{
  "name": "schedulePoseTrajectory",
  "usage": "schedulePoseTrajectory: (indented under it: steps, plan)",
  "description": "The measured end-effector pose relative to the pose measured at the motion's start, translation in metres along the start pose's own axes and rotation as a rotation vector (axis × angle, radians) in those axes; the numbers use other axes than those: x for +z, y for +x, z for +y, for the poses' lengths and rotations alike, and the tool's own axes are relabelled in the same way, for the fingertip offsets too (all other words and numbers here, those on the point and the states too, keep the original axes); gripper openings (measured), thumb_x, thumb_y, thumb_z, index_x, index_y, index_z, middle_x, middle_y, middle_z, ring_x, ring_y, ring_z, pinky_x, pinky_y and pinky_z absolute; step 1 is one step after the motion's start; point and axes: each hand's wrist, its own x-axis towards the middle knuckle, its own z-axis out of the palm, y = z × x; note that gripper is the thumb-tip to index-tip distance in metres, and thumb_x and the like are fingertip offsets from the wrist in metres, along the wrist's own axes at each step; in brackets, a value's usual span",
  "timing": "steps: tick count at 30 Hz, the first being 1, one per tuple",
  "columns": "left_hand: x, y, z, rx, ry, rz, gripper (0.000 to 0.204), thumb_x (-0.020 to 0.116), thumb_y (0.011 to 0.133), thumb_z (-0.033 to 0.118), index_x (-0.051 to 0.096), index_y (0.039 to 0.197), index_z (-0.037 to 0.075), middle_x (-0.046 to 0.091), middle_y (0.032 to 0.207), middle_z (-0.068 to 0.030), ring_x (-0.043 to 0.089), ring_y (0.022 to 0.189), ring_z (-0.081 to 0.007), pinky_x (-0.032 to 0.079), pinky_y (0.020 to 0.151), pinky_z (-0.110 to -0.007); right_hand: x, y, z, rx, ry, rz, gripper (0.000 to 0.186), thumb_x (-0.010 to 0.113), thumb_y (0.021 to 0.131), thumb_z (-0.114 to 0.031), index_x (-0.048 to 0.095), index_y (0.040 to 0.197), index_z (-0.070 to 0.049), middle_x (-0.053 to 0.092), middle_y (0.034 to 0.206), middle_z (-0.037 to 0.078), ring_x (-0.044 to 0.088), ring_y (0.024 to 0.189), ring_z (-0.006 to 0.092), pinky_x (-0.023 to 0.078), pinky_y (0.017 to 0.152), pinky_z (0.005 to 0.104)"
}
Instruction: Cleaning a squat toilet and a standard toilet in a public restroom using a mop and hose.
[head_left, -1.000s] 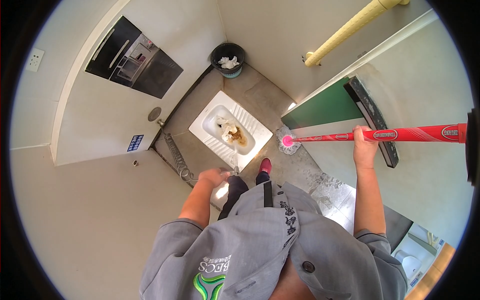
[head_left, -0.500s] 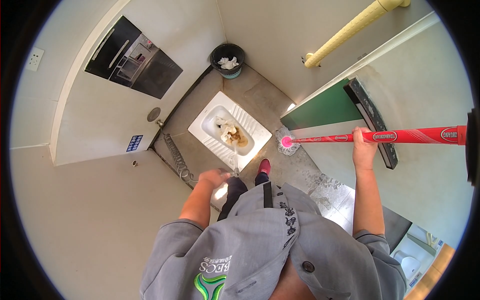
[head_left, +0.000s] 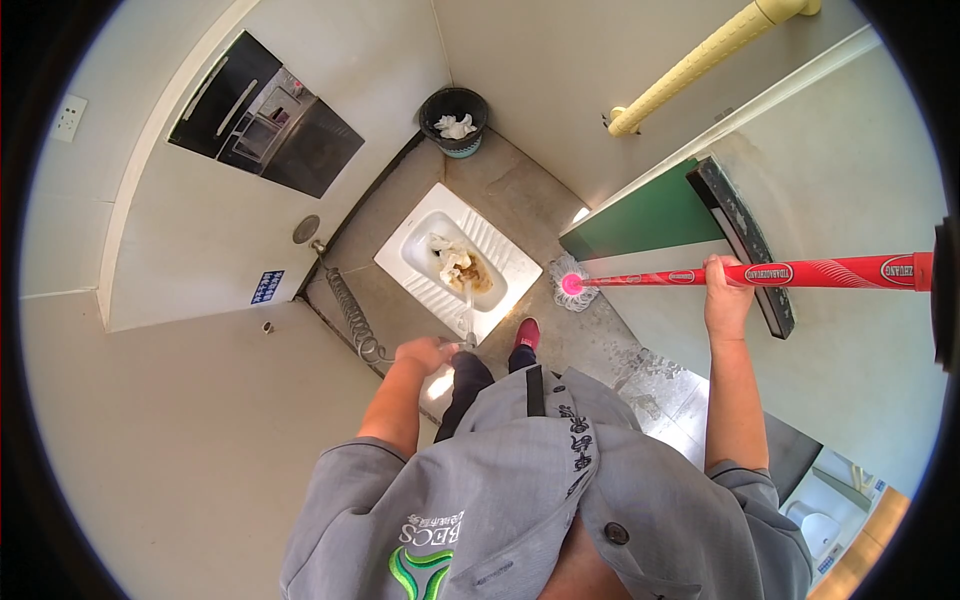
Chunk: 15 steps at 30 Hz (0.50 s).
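My left hand (head_left: pixel 425 352) is closed around a spray nozzle (head_left: pixel 466 342) at the near end of a white squat toilet (head_left: pixel 512 268). From the nozzle a pale stream of water runs into the toilet bowl, where crumpled wet paper (head_left: pixel 452 256) and brown waste lie. A coiled grey hose (head_left: pixel 348 308) links the nozzle to a wall fitting. My right hand (head_left: pixel 728 300) grips the red handle (head_left: pixel 830 273) of a mop out to the right. The white stringy mop head (head_left: pixel 570 287) with its pink centre rests on the floor beside the toilet.
A black bin (head_left: pixel 455 105) with white paper stands in the far corner. A metal dispenser panel (head_left: pixel 268 115) is set in the left wall. A yellow grab rail (head_left: pixel 690 75) crosses the right wall, above a green and white door (head_left: pixel 650 215). The floor (head_left: pixel 640 375) looks wet near my right foot.
The nozzle in my left hand has shifted very slightly to the left, and the water stream with it. My right hand and the mop stay practically where they were.
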Motion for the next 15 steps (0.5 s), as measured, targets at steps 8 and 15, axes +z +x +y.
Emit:
schedulePoseTrajectory:
  steps: [8, 15]
  plan:
    - [0.002, 0.001, -0.001, 0.001, -0.013, 0.011, 0.044, 0.037, 0.082, 0.054, 0.057, 0.108, 0.026, 0.06, 0.104, -0.0003, 0.053, 0.102, -0.0192, 0.04, 0.083, -0.033, -0.001, -0.001, 0.0, -0.012, -0.003, 0.001, 0.02, 0.056, 0.078, -0.015, 0.056, 0.07, 0.003, 0.052, 0.061, 0.003, 0.048, 0.06, 0.0112, 0.041, 0.06, 0.0267]
    - [0.016, 0.014, -0.007, 0.018, -0.009, 0.011, 0.049, 0.037, 0.081, 0.056, 0.058, 0.104, 0.018, 0.058, 0.106, -0.0053, 0.053, 0.103, -0.0223, 0.04, 0.084, -0.035, 0.0, 0.0, -0.002, 0.001, 0.002, -0.004, 0.019, 0.056, 0.078, -0.015, 0.057, 0.07, 0.003, 0.053, 0.062, 0.004, 0.049, 0.061, 0.0112, 0.041, 0.06, 0.0268]
